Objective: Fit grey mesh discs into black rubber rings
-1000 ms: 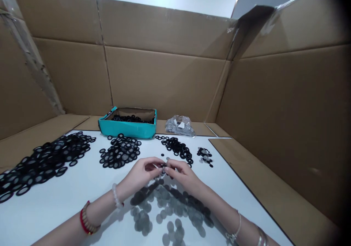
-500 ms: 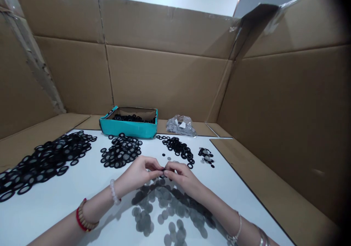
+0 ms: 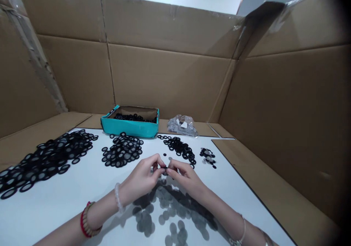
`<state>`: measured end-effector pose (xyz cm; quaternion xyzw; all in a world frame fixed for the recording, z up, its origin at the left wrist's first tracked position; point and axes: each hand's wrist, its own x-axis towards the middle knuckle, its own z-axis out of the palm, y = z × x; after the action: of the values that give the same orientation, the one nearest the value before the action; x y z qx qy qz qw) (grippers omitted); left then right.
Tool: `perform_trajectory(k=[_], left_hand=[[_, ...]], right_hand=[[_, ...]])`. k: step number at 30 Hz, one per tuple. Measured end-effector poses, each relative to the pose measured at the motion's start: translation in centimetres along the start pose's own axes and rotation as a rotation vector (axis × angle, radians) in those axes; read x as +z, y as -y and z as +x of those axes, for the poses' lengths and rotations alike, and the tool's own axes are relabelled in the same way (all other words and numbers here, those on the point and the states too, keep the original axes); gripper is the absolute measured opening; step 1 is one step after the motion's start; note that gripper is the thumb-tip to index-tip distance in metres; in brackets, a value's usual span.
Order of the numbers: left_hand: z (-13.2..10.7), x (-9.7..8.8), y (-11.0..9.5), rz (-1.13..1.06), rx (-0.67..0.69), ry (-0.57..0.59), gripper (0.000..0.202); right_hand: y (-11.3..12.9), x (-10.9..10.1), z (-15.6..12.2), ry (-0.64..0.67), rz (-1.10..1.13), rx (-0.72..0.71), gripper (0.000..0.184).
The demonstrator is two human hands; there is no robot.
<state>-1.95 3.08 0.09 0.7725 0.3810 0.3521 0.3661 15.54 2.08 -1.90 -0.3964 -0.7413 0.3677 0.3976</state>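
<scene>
My left hand (image 3: 144, 180) and my right hand (image 3: 184, 177) meet fingertip to fingertip above the white table (image 3: 68, 198). Both are pinched on a small black ring (image 3: 164, 168) held between them. Under and just behind my wrists lies a spread of flat grey discs (image 3: 167, 216). Beyond my fingers sit a pile of small black rings (image 3: 179, 148) and a pile of larger black rings with grey centres (image 3: 122, 151).
A big heap of black rings (image 3: 44, 158) covers the table's left side. A teal box (image 3: 130, 121) with more rings and a clear plastic bag (image 3: 181, 125) stand at the back. A tiny mixed pile (image 3: 207, 156) lies at right. Cardboard walls (image 3: 170, 77) surround the table.
Both hands stayed together on the ring, shifting slightly up and away from me. The view tilted a little; the piles have not moved.
</scene>
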Motion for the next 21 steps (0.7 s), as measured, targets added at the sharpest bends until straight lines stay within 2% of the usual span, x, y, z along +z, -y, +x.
perform_trajectory(k=[7,13,17,21], left_hand=[[-0.2,0.1,-0.3,0.053,0.034,-0.062,0.006],[0.4,0.4,0.6,-0.175,-0.084,-0.118,0.006],[0.7,0.4,0.8,-0.280,-0.091,-0.090,0.008],[0.5,-0.1,0.3,-0.196,-0.021,-0.017,0.011]], right_hand=[[0.4,-0.2,-0.3,-0.066,-0.012,-0.051,0.032],[-0.2,-0.2,0.0,0.036,-0.008,-0.035,0.024],[-0.6,0.0,0.1,0.016,-0.036,-0.029,0.022],[-0.4,-0.1,0.1,0.065,-0.082,-0.025,0.024]])
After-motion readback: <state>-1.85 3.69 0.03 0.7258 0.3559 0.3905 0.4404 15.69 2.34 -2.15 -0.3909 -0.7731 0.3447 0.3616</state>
